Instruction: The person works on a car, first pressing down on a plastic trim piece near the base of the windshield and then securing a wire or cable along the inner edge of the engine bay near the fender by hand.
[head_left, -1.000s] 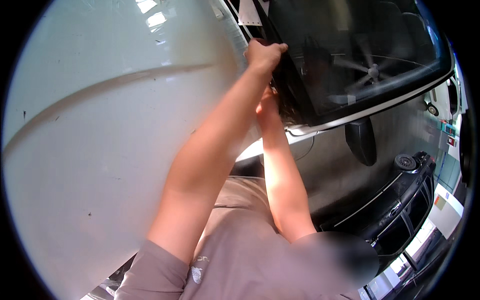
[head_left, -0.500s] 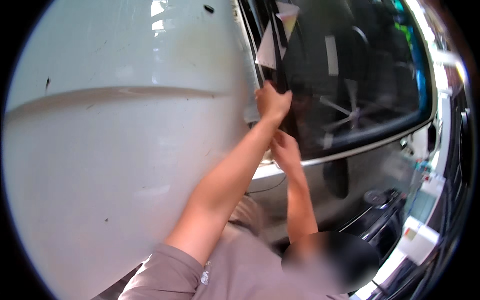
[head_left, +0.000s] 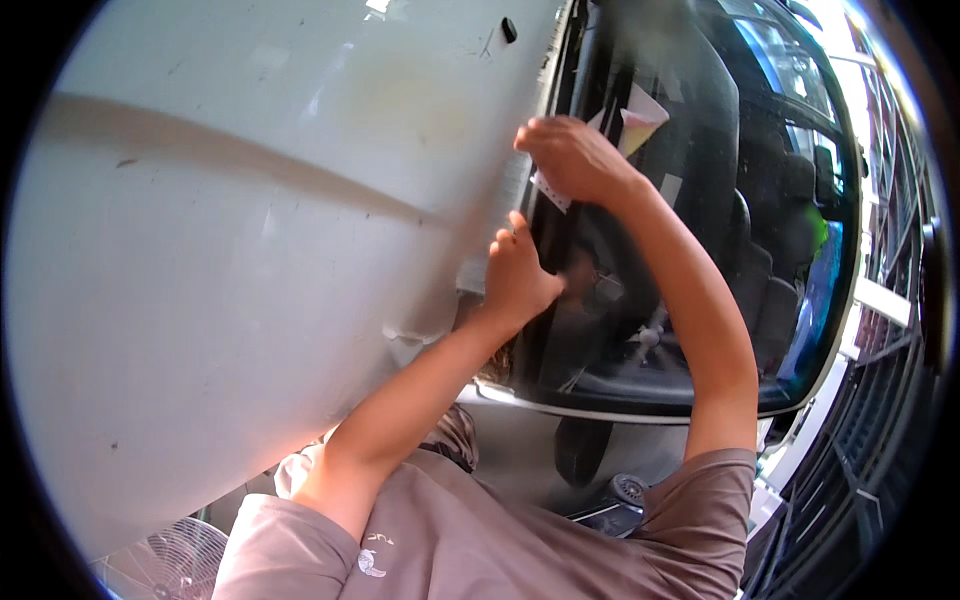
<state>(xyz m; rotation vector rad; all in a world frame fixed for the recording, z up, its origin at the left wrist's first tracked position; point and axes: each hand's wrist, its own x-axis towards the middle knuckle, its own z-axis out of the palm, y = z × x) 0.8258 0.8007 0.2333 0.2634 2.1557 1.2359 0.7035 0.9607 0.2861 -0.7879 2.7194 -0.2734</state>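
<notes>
Trim (head_left: 553, 228), black and narrow, runs along the foot of the windshield (head_left: 700, 240), in the seam beside the white hood (head_left: 250, 270), and both of the person's hands are over that stretch. The left hand (head_left: 518, 280) straddles it, fingers spread toward the hood, thumb out on the glass side; the palm is turned from view, so I can't tell whether its grip is closed on anything. Farther up, the right hand (head_left: 575, 158) comes across from the glass side, arm bent, fingers curling toward the hood's edge; what lies beneath them is hidden, so I can't tell that grip either. Just below it pokes a white sheet (head_left: 552, 193), and near its knuckles shows a paper (head_left: 643, 115), white with pink and yellow. A small black piece (head_left: 509, 30) lies on the hood, apart from both hands. A wire-guarded fan (head_left: 175, 560) stands past the hood, on the person's left.
</notes>
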